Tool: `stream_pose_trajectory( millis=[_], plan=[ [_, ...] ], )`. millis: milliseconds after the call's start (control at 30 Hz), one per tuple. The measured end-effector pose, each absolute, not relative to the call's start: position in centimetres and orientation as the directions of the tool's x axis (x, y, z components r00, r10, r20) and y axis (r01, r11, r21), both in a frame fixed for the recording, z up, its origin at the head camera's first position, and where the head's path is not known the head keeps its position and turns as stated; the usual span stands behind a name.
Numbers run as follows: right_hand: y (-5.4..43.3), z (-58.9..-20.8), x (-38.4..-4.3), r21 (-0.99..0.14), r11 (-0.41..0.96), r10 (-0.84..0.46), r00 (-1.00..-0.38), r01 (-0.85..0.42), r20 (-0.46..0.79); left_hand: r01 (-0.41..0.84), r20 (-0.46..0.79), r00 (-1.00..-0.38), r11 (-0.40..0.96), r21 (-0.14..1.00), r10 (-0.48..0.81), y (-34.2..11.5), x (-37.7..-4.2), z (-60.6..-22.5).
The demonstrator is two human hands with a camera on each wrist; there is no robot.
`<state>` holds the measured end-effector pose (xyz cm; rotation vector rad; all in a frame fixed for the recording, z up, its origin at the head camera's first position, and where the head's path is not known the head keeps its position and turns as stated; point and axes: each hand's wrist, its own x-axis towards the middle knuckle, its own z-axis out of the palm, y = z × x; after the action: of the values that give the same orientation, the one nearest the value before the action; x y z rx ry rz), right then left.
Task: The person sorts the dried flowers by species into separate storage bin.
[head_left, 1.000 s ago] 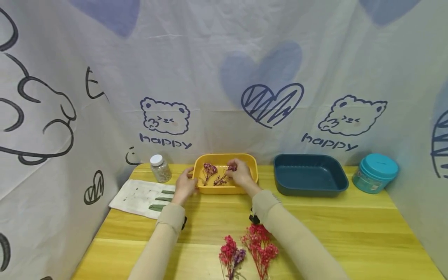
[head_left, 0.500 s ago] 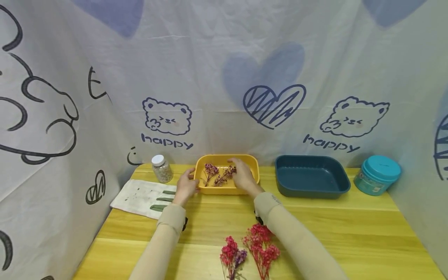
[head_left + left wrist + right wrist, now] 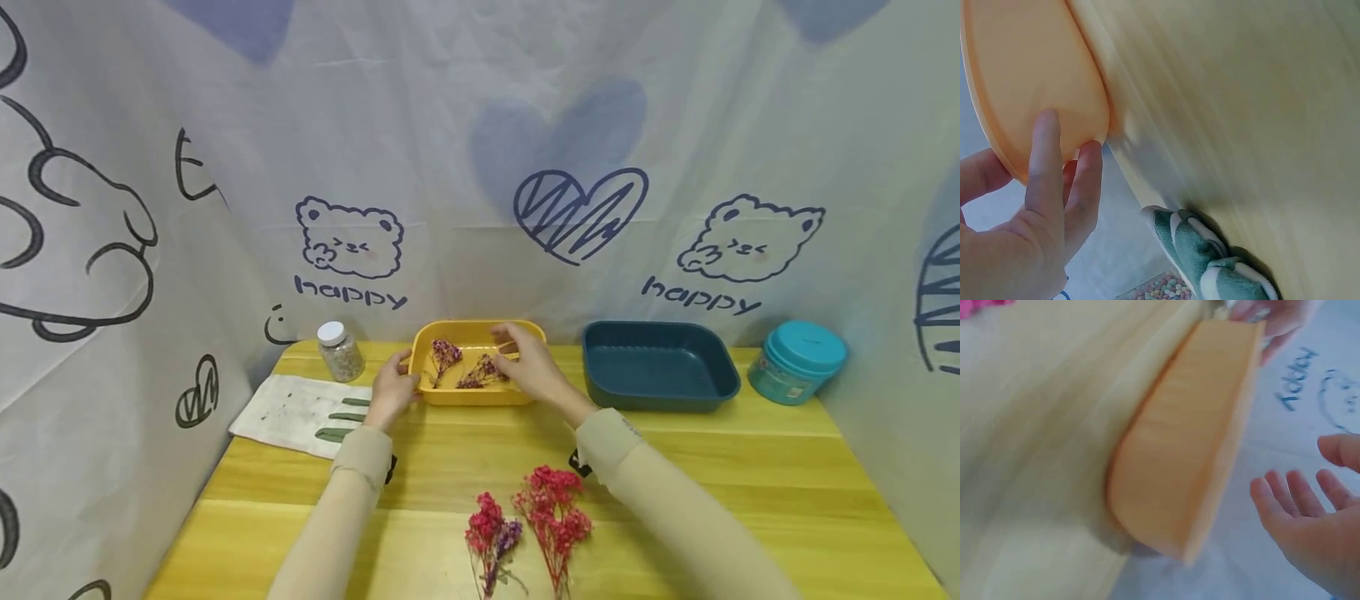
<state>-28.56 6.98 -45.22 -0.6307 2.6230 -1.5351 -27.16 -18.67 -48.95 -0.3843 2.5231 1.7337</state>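
Note:
A yellow tray (image 3: 480,398) stands against the back curtain, holding two sprigs of small purple dried flowers (image 3: 446,353) (image 3: 483,372). At its left end, my left hand (image 3: 393,392) grips the wall; in the left wrist view the thumb is at the rim and the fingers (image 3: 1047,156) lie along the outside. My right hand (image 3: 531,367) is over the tray's right end, fingers spread and holding nothing. The right wrist view shows that palm (image 3: 1316,531) beyond the rim, its fingers relaxed and apart from the tray.
Nearer on the wooden table lie a pink and purple dried bunch (image 3: 487,533) and a pink bunch (image 3: 553,517). A dark blue tray (image 3: 660,397) and a turquoise lidded tub (image 3: 799,363) stand right. A white-capped jar (image 3: 341,352) and a white cloth with green stripes (image 3: 296,417) are left.
My right hand has let go of the right-hand purple sprig, which now lies in the yellow tray, and has drawn away to the right. The left hand stays at the tray's end.

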Motion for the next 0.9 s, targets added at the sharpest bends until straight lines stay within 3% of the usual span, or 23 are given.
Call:
stream_pose_trajectory(
  millis=[233, 600, 733, 900],
  plan=[
    [8.6, -42.2, -24.6, -0.826, 0.395, -0.521, -0.839, -0.402, 0.159, -0.243, -0.192, -0.964, 0.311, 0.919, -0.187, -19.0, -26.9, -49.1],
    [11.0, -42.5, -18.3, -0.657, 0.383, -0.798, -0.591, -0.649, 0.118, -0.223, -0.168, -0.967, 0.309, 0.925, -0.194, -18.9, -26.5, -49.5],
    [11.7, -43.3, -17.0, -0.598, 0.308, -0.86, -0.486, -0.74, 0.159, -0.215, -0.162, -0.968, 0.305, 0.928, -0.191, -18.8, -26.6, -49.5],
    [12.3, -44.4, -15.6, -0.523, 0.267, -0.898, -0.407, -0.809, 0.17, -0.21, -0.161, -0.97, 0.285, 0.935, -0.184, -18.6, -26.7, -49.5]
  ],
)
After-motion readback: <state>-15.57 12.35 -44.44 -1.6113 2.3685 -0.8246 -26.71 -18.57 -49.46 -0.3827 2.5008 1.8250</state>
